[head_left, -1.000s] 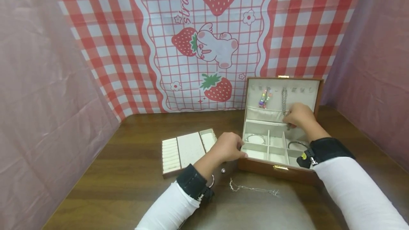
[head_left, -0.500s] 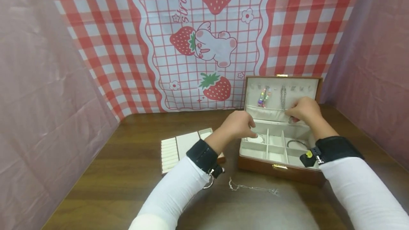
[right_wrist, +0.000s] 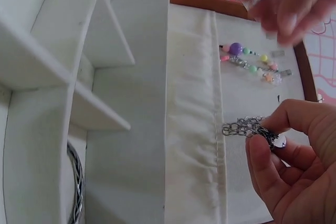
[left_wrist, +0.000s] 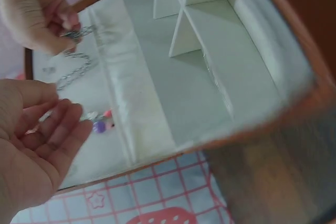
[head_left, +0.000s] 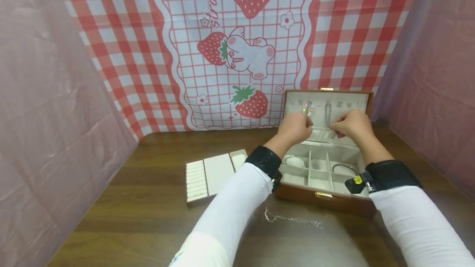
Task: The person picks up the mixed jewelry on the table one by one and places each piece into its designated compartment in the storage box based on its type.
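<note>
While the right hand [head_left: 353, 126] pinches a silver chain [right_wrist: 241, 127], right of frame, the left hand [head_left: 295, 127] hovers empty, fingers loose: apparently chain-arranging, next calling for gentle settling.

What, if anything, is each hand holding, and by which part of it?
The right hand pinches the silver link chain by its bunched lower part. The left hand visibly holds nothing.

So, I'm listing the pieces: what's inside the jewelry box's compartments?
Back left, a silvery bracelet; back right, a dark bangle. The right wrist camera hides part of the front-right compartment; I can't see beneath it.
</note>
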`<state>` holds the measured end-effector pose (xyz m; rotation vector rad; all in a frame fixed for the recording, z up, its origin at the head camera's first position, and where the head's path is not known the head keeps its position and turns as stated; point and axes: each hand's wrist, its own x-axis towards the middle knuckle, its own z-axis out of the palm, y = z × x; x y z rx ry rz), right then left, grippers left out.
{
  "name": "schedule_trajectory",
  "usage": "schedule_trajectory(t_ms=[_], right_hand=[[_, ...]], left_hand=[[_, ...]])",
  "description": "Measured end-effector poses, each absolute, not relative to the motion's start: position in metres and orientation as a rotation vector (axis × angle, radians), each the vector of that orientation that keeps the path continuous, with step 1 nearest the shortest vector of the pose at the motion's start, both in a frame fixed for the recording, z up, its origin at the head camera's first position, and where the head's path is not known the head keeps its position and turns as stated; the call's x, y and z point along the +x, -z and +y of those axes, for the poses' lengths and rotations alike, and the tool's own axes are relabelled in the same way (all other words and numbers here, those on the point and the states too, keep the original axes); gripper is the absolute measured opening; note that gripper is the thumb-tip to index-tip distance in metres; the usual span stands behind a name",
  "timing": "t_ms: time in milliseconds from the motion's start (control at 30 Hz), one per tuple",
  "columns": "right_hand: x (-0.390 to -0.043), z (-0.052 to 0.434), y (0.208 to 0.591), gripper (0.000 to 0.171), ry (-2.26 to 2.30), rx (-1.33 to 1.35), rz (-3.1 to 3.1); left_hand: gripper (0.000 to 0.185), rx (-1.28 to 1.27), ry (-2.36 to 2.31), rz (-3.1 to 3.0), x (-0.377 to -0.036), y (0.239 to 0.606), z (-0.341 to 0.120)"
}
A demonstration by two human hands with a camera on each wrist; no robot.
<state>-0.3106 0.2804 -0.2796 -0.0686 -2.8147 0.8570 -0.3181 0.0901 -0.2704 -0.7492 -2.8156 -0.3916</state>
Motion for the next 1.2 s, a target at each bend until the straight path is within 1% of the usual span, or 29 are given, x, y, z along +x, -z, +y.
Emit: schedule_trajectory(t_ms=[233,300,433,500,700,967,1100,1200], right_hand=[[-0.310,0.274,0.280,0.034,-0.889,-0.125,-2.733],[-0.309,0.273,0.280,0.035,-0.903,-0.132,-2.725],[-0.310,0.271,0.278,0.036,-0.893,-0.129,-2.727],[-0.312,0.269,0.276,0.037,-0.883,-0.122,-2.737],[-0.316,0.261,0.272,0.032,-0.948,-0.129,-2.715],[-0.315,0.260,0.272,0.029,-0.976,-0.119,-2.663],[-0.314,0.260,0.272,0.027,-0.980,-0.131,-2.654],[-0.314,0.257,0.272,0.027,-0.980,-0.138,-2.659]], left_hand=[[0.030,-0.679,0.302,-2.834,-0.328,0.285,0.120],[0.028,-0.644,0.264,-2.851,-0.329,0.289,0.126],[0.014,-0.584,0.223,-2.870,-0.331,0.295,0.130],[0.010,-0.551,0.215,-2.880,-0.333,0.299,0.130],[0.006,-0.512,0.124,-2.890,-0.335,0.304,0.129],[0.014,-0.642,0.037,-2.842,-0.335,0.305,0.133],[0.014,-0.701,-0.031,-2.807,-0.337,0.306,0.133],[0.013,-0.692,-0.035,-2.830,-0.339,0.309,0.133]])
